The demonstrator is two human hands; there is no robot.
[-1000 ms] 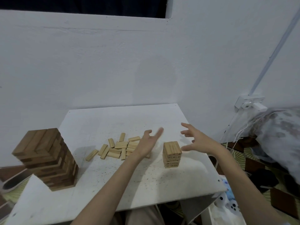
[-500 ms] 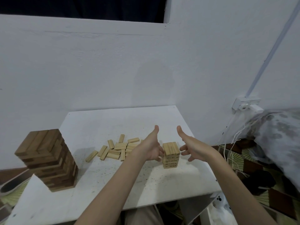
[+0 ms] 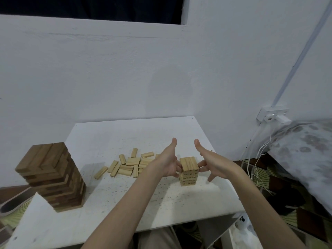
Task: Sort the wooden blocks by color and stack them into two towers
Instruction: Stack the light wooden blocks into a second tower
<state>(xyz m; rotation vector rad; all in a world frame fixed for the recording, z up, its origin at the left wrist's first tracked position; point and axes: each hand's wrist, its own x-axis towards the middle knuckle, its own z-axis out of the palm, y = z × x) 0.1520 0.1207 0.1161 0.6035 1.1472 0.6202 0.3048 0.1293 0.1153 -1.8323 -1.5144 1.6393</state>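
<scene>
Wood blocks are being squared up. On the white counter (image 3: 111, 218), the dark tower (image 3: 52, 177) looks done. Left hand (image 3: 168, 163) and right hand (image 3: 214, 163), fingers straight and thumbs up, press the small light tower (image 3: 189, 171) from both sides. Next, loose light blocks (image 3: 132, 163) behind need stacking on it.

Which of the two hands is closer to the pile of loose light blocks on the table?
Left. The left hand lies right beside the loose light blocks, covering the pile's right edge. The right hand is farther, beyond the small light tower.
</scene>
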